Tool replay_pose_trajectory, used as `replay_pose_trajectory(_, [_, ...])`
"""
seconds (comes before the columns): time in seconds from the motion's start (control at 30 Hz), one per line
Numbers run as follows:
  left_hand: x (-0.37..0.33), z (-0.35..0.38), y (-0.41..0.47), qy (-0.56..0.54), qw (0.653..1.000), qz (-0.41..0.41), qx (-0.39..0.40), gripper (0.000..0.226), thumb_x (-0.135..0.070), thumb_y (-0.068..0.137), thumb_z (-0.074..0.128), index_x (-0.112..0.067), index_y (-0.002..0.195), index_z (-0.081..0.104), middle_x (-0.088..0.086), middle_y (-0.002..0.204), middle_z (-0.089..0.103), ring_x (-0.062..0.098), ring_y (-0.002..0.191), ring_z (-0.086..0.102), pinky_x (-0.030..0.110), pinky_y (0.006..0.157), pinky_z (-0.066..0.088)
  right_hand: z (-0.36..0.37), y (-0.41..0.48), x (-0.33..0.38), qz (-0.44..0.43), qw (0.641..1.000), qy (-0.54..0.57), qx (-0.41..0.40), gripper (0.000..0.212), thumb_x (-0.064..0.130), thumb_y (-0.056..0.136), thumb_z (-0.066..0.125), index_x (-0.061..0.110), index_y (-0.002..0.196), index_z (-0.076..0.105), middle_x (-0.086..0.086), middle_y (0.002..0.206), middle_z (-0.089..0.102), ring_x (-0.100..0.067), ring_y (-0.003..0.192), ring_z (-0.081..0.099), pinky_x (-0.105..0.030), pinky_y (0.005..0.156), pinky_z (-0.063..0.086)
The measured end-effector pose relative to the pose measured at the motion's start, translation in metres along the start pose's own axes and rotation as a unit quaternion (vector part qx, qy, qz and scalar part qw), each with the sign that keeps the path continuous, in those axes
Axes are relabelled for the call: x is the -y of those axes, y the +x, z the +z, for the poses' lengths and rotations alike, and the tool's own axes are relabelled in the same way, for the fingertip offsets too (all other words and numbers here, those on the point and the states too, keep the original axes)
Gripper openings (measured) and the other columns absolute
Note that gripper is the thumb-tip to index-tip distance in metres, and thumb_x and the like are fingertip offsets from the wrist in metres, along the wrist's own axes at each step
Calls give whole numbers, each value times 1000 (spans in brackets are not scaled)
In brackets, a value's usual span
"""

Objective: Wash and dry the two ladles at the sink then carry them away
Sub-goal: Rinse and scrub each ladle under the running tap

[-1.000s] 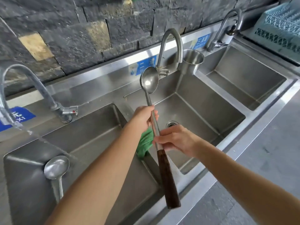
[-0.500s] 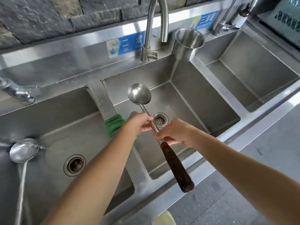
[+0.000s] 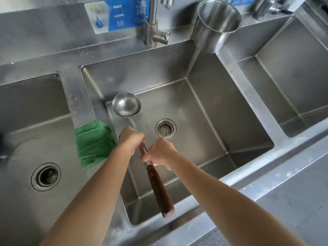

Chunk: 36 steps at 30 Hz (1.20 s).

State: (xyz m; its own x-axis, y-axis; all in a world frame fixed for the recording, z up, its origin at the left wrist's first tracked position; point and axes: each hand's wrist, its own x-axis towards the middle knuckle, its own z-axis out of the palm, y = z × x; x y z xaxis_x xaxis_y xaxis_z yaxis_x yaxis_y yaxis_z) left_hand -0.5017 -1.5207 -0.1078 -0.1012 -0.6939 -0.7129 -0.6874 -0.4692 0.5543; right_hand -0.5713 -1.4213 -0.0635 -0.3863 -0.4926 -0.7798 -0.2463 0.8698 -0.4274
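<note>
Change: since half a second ago your view has dropped closer to the sink (image 3: 248, 144); the second ladle in the left basin is out of view now, and your hands have slid down the ladle's shaft toward the wood.
Ladle (image 3: 126, 105): you hold it over the middle basin, bowl up near the basin's left wall, handle slanting down toward the front rim.
Look: round steel bowl, dull and streaked, open face toward you; thin steel shaft; long dark brown wooden handle (image 3: 158, 189), its butt end over the front edge.
Left hand (image 3: 132, 139): your grip is closed around the shaft where steel meets wood.
Right hand (image 3: 160, 153): your grip is closed on the top of the wooden handle, just below and touching the left hand.
Cloth (image 3: 94, 142): green, folded, draped over the divider between left and middle basins, just beside your left wrist.
Drain (image 3: 166, 129): strainer in the middle basin's floor, right of the shaft.
Cup (image 3: 217, 23): steel, on the back ledge at the middle basin's right rear corner.
Tap (image 3: 153, 27): behind the middle basin, beside a blue label.
</note>
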Motion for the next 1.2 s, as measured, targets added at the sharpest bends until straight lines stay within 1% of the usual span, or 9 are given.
replay_pose_trajectory(0.13, [5, 4, 6, 39, 999, -4, -6, 28, -3, 68, 67, 0, 96, 65, 15, 89, 68, 28, 71, 60, 22, 46, 37, 12, 18, -6, 1, 1000, -9, 2, 17, 26, 68, 86, 12, 69, 77, 0, 63, 73, -16, 68, 70, -29, 69, 60])
replay_pose_trajectory(0.33, [8, 0, 22, 72, 997, -19, -22, 36, -1, 78, 60, -1, 114, 58, 18, 111, 64, 31, 89, 61, 26, 50, 39, 29, 38, 1, -6, 1000, -19, 18, 26, 22, 69, 85, 8, 90, 78, -10, 89, 78, -25, 90, 75, -39, 83, 64])
replay_pose_trajectory(0.5, [11, 0, 26, 124, 991, -17, -39, 32, -3, 82, 59, -1, 114, 59, 18, 110, 64, 30, 85, 59, 27, 64, 45, 43, 44, 3, -25, 997, -47, 52, 20, 23, 66, 80, 6, 76, 81, -11, 81, 80, -27, 91, 76, -42, 85, 63])
replay_pose_trajectory(0.63, [7, -1, 17, 163, 986, 0, -26, 20, -5, 86, 57, -3, 106, 58, 17, 113, 65, 34, 104, 63, 27, 69, 42, 50, 49, 7, -52, 991, -83, 89, 27, 26, 64, 70, 5, 78, 81, -13, 84, 80, -30, 91, 77, -43, 88, 63])
replay_pose_trajectory(0.7, [2, -5, 10, 173, 985, 6, -5, 11, -8, 87, 54, -6, 98, 53, 16, 109, 64, 31, 89, 63, 26, 61, 44, 52, 46, 10, -69, 987, -111, 90, 41, 33, 61, 59, 4, 85, 75, -12, 91, 79, -30, 97, 75, -38, 89, 60])
replay_pose_trajectory(0.8, [-13, -13, 1, 158, 987, 19, 7, 8, -11, 89, 49, -6, 94, 49, 13, 101, 57, 20, 65, 51, 26, 44, 40, 50, 41, 15, -86, 981, -154, 76, 31, 30, 92, 53, 8, 109, 67, -16, 114, 72, -35, 112, 66, -38, 88, 52])
replay_pose_trajectory(0.97, [-41, -42, -21, 145, 975, 166, -14, 41, -29, 98, 48, -7, 133, 53, 15, 122, 65, 32, 112, 61, 38, 95, 48, 34, 29, 41, -153, 966, -209, 6, 39, 27, 100, 40, 8, 128, 59, -20, 125, 65, -43, 114, 61, -35, 76, 36])
replay_pose_trajectory(1.07, [-48, -73, -38, 146, 953, 252, -84, 38, -29, 99, 51, -8, 129, 59, 14, 121, 68, 32, 113, 62, 38, 95, 49, 19, 7, 76, -195, 956, -216, -43, 32, 15, 96, 44, 5, 120, 62, -21, 117, 68, -43, 109, 62, -34, 75, 35])
replay_pose_trajectory(1.2, [-48, -127, -54, 182, 933, 272, -151, 38, -35, 100, 47, -17, 131, 61, 13, 122, 68, 34, 113, 61, 38, 91, 48, 19, -21, 121, -254, 948, -169, -95, 36, 15, 95, 47, 14, 129, 56, -16, 120, 66, -42, 109, 65, -39, 79, 46])
